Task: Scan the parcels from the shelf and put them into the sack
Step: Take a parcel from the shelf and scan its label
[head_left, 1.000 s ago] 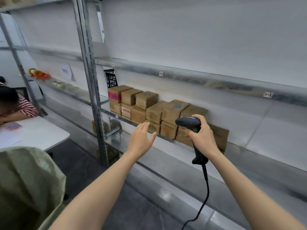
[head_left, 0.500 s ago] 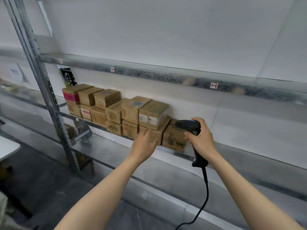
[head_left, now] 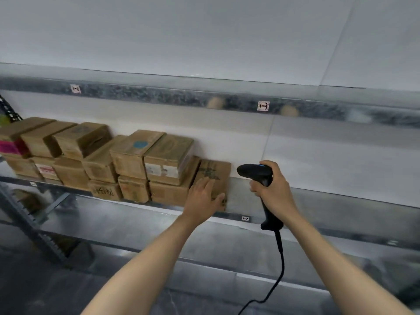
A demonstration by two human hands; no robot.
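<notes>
WAREHOUSE RACKING: A person's left hand lies flat, fingers stretched and thumb spread, on the front of the end parcel. This brown cardboard box stands at the right of a double-stacked row of parcels on a metal shelf. The right hand is wrapped tightly around the grip of a black barcode scanner. The scanner is held upright just beside that box, with its head turned towards it. A black cable trails down from the handle between the two bare forearms. One box in the top layer bears a round blue sticker, and another at the far left shows a pink side. The rail of the shelf above carries a small handwritten tag reading "1-3". A white wall backs the racking.
</notes>
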